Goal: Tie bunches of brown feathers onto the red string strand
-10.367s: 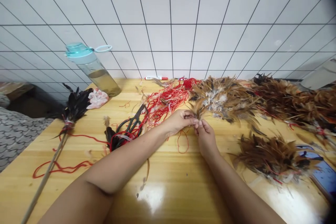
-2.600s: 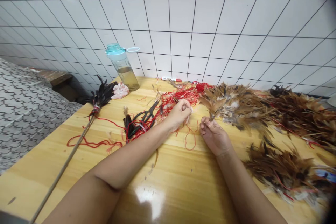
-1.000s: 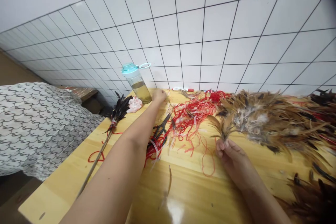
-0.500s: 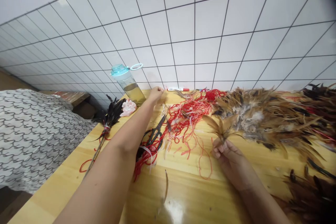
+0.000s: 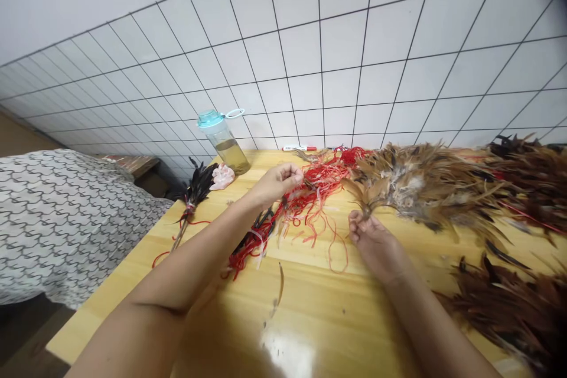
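White tiled wall (image 5: 336, 71) behind a glossy yellow wooden table (image 5: 310, 319). Right hand (image 5: 374, 242) pinched the quill ends of a small fan of brown feathers (image 5: 367, 198). Left hand (image 5: 277, 180) was curled closed over a tangle of red thread (image 5: 310, 189); what it gripped was too small to tell. Big heap of loose brown feathers (image 5: 434, 183) lay unbundled beyond the right hand. One thin stick with black feathers bound on (image 5: 195, 186) lay left of the left hand. Clear plastic bottle with teal lid (image 5: 224, 142) beyond it, partly filled with amber liquid.

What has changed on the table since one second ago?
The left hand has drawn back from beside the bottle to above the red strings, fingers curled; what it holds, if anything, I cannot tell. The right hand still pinches the feather bunch. The bottle and the feather pile stayed put.
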The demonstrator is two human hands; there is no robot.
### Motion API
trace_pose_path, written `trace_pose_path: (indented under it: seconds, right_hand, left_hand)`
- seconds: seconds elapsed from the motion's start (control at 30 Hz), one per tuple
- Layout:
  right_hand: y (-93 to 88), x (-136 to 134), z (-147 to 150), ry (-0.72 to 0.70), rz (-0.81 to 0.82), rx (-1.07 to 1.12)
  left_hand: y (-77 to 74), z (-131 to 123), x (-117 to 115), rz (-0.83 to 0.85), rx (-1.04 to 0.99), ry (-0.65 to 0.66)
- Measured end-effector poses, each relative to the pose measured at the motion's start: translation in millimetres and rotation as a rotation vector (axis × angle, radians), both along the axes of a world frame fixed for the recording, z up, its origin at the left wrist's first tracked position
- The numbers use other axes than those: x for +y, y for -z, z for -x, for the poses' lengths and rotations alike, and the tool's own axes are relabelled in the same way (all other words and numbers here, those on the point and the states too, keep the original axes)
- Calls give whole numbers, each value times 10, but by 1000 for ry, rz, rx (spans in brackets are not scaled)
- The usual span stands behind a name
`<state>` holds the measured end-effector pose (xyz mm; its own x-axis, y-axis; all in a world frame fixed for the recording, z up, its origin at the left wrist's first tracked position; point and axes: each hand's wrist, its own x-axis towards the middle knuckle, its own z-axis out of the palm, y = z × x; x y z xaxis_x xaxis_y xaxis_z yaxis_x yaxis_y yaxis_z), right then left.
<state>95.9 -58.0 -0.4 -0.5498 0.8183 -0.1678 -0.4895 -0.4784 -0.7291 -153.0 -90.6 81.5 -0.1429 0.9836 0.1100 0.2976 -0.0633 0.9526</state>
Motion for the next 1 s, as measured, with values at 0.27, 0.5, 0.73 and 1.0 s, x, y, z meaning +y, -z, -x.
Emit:
trace_pose_path:
  seconds: [0.27, 0.5, 0.73, 1.0]
  right_hand:
    - [-9, 6, -8, -62, -50, 31]
    - [17, 14, -14, -67, -66, 32]
    - [-21, -1, -19, -52, -22, -4]
    - [-31, -9, -31, -55, -39, -26]
  left_hand:
    - [98, 24, -106, -197, 841, -173]
    - [335, -59, -115, -203, 978, -34]
    - [611, -108, -15, -215, 1131, -22]
    - [558, 56, -52, -123, 876, -96]
